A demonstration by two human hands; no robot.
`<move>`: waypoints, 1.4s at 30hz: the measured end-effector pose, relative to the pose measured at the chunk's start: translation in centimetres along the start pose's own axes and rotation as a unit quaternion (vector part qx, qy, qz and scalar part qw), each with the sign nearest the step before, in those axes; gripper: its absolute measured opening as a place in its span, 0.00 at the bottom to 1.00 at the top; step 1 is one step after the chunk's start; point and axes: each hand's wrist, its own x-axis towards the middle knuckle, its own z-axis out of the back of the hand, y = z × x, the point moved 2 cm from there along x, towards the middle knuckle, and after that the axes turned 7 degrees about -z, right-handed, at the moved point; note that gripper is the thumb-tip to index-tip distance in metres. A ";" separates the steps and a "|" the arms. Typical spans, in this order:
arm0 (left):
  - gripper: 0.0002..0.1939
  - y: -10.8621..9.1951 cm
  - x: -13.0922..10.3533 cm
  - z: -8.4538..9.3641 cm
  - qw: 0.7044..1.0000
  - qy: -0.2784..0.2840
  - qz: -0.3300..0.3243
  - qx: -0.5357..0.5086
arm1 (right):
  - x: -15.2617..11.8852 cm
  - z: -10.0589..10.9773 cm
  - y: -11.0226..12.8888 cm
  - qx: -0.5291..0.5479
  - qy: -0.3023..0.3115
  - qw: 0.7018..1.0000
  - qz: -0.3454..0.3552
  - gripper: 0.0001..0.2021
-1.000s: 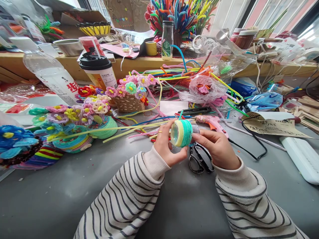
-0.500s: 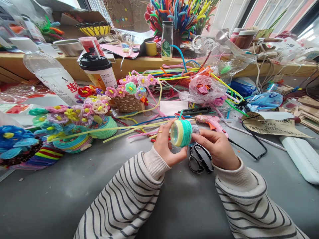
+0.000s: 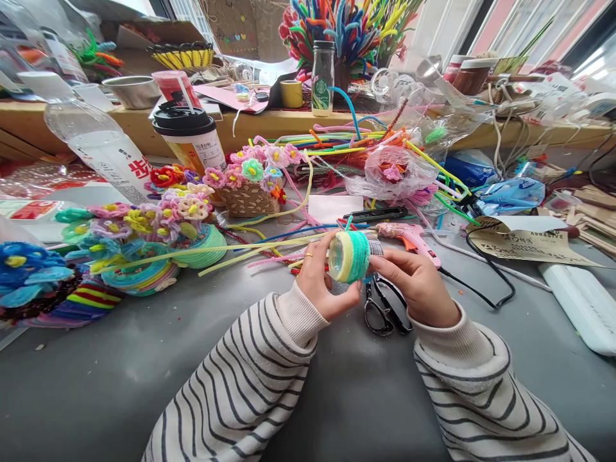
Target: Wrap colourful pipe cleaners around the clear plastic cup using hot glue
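A small clear jar (image 3: 353,256), wrapped in yellow and turquoise pipe cleaner, lies on its side in the air between my hands. My left hand (image 3: 320,276) grips its left end, thumb below and fingers above. My right hand (image 3: 421,285) pinches at the turquoise wrap on the other end, by a printed label. What the right fingertips press on is partly hidden. Just below the jar, black-handled scissors (image 3: 380,314) rest on the grey table (image 3: 366,404). Behind my right hand lies a pink glue gun (image 3: 411,239). Long pale yellow pipe cleaners (image 3: 250,249) stretch left from my left hand.
Pipe-cleaner flower pots (image 3: 202,247) and a flower basket (image 3: 248,200) stand at left, near a paper cup (image 3: 192,138) and a plastic bottle (image 3: 103,147). Loose pipe cleaners (image 3: 332,144) pile up behind. The glue gun's black cord (image 3: 481,298) loops right, near a white box (image 3: 582,308).
Almost nothing differs. My right hand and sleeve have shifted very slightly left, and the jar has turned a touch in my grip.
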 end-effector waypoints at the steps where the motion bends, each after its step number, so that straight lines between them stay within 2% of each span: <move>1: 0.37 0.1 0.0 0.0 1.000 -0.006 -0.003 -0.004 | 0.0 0.0 0.0 0.010 -0.002 1.000 -0.002 0.07; 6: 0.36 0.5 0.1 -0.1 1.000 -0.006 -0.003 -0.010 | 0.0 -0.1 0.1 0.041 -0.013 0.999 -0.009 0.05; 15: 0.37 0.3 0.0 -0.1 1.000 -0.005 0.012 -0.007 | 0.0 -0.1 0.0 0.025 -0.020 0.999 -0.009 0.05; 25: 0.37 1.0 -0.1 -0.4 1.000 -0.023 -0.014 -0.010 | 0.1 -0.2 -0.1 0.052 -0.006 0.999 -0.004 0.03; 42: 0.37 0.4 -0.1 -0.2 1.000 -0.020 -0.011 0.001 | 0.1 -0.1 -0.1 0.041 -0.002 0.999 0.003 0.02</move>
